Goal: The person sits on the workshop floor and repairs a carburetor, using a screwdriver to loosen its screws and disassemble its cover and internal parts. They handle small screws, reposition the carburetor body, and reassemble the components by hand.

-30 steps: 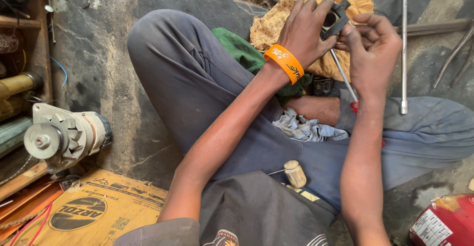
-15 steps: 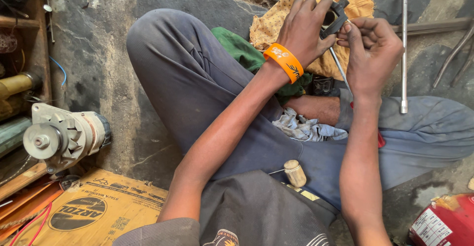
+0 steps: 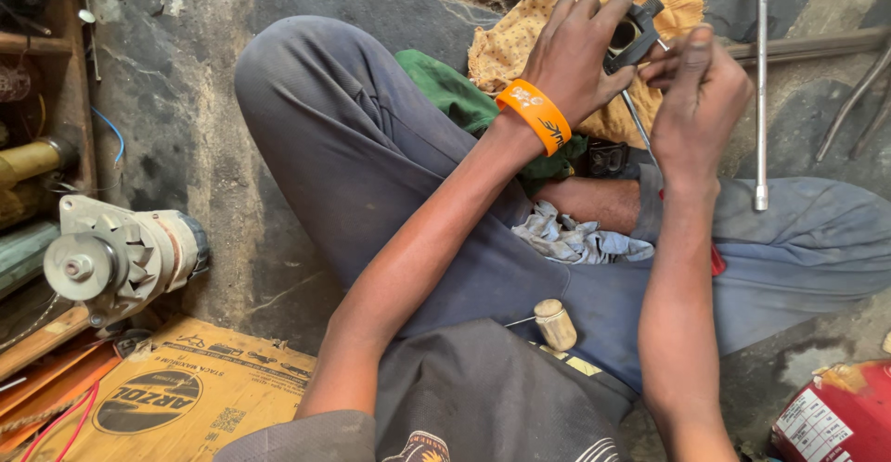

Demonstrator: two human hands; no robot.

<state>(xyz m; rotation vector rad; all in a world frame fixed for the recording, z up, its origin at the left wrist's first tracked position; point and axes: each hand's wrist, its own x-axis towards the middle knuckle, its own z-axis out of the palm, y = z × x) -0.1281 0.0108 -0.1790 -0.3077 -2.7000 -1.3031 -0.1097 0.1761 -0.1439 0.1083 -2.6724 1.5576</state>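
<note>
Small black metal part (image 3: 633, 33) held up over the yellow cloth (image 3: 520, 44), above the crossed legs. Left hand (image 3: 580, 54) w/ orange wristband (image 3: 534, 114) clamped around it; right hand (image 3: 698, 100) pinching a thin screwdriver (image 3: 637, 121) at the part. Alternator (image 3: 116, 258) far left on the floor.

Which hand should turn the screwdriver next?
Probably the right hand: its fingers already pinch the screwdriver near the top, while the left hand is wrapped around the small black part, holding it.
</note>
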